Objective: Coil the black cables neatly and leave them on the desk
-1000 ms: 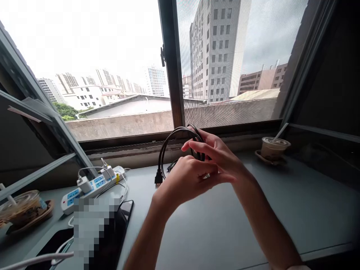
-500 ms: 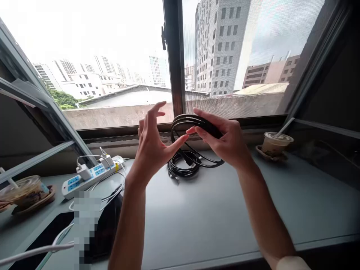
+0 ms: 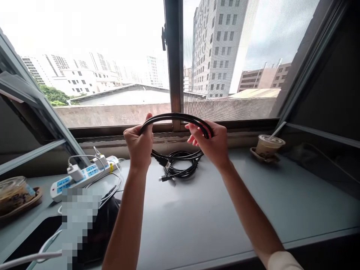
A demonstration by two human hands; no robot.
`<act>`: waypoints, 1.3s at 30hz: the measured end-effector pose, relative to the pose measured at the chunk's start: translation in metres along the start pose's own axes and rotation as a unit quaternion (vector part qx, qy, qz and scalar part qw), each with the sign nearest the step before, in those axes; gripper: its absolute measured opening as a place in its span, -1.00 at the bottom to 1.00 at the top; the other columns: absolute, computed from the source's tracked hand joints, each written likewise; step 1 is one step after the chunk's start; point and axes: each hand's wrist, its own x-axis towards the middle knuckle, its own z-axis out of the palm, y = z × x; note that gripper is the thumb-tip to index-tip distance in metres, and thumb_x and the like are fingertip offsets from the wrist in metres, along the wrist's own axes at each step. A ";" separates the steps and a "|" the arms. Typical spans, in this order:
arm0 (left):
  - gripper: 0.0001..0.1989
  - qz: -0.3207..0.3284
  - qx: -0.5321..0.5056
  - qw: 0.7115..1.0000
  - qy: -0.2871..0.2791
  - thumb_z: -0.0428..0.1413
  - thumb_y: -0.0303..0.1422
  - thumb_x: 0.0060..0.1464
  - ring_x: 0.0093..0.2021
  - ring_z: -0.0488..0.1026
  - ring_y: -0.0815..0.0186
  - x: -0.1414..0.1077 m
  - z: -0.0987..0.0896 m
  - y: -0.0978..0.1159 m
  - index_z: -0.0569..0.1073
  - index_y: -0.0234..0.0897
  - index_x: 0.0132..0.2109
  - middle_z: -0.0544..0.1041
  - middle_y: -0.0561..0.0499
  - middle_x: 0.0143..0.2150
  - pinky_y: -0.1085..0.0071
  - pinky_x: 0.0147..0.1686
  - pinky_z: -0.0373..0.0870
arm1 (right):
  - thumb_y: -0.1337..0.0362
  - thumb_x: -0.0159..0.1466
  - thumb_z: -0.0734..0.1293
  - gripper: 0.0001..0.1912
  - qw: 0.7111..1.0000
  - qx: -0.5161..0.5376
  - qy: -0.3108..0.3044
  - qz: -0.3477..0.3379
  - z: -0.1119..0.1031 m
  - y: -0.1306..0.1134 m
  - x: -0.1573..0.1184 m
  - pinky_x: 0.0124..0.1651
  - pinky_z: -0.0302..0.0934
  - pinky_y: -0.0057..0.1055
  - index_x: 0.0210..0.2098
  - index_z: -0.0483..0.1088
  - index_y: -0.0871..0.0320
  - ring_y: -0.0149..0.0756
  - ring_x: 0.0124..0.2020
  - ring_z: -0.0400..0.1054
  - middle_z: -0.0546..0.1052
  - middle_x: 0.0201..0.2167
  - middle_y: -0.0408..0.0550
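A looped black cable (image 3: 174, 116) is held up between both hands in front of the window sill. My left hand (image 3: 140, 144) is closed round the left side of the loop, thumb up. My right hand (image 3: 212, 142) grips the right side of the loop between thumb and fingers. One black connector end (image 3: 162, 162) hangs from the loop near my left hand. Behind and below, a second coiled black cable (image 3: 187, 172) lies on the grey table (image 3: 197, 221), a plug end pointing left.
A white power strip (image 3: 84, 174) with two chargers and white cords lies at left. Cups in carriers stand at far left (image 3: 15, 193) and right (image 3: 268, 145). A black phone-like slab (image 3: 33, 240) lies front left. The window (image 3: 176, 75) rises behind the table.
My left hand, open and empty before, has taken hold of the cable. The loop is now wider, stretched between the hands. My right hand has moved slightly left.
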 end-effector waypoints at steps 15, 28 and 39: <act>-0.67 -0.248 0.159 0.913 -0.281 0.03 -0.16 0.04 -0.55 0.47 0.31 -0.010 0.015 -0.037 0.45 -0.31 -0.51 0.50 -0.01 -0.60 0.48 -0.51 0.29 | 0.28 0.08 0.36 -0.57 0.926 0.284 -0.031 0.247 -0.022 -0.039 0.000 -0.80 -0.34 -0.61 -0.79 0.12 0.21 -0.67 -0.87 -0.19 0.02 -0.90 -0.32; -0.46 -0.334 -0.248 0.894 -0.168 -0.12 -0.24 0.23 -0.71 0.24 0.52 -0.012 0.028 -0.015 0.09 -0.28 -0.71 0.18 0.12 -0.76 0.59 -0.60 0.26 | 0.16 0.10 0.36 -0.62 0.980 0.155 -0.030 0.119 -0.025 -0.016 0.008 -0.79 -0.12 -0.62 -0.72 0.26 0.23 -0.62 -0.85 0.03 0.24 -0.80 -0.25; -0.69 -0.376 -0.057 0.884 -0.271 0.04 -0.30 0.05 -0.70 0.34 0.42 -0.034 0.045 -0.052 0.34 -0.33 -0.60 0.32 0.07 -0.68 0.52 -0.66 0.30 | 0.20 0.08 0.31 -0.56 0.972 0.187 0.003 0.142 -0.024 -0.028 0.006 -0.81 -0.25 -0.60 -0.78 0.04 0.18 -0.64 -0.85 -0.10 0.08 -0.86 -0.30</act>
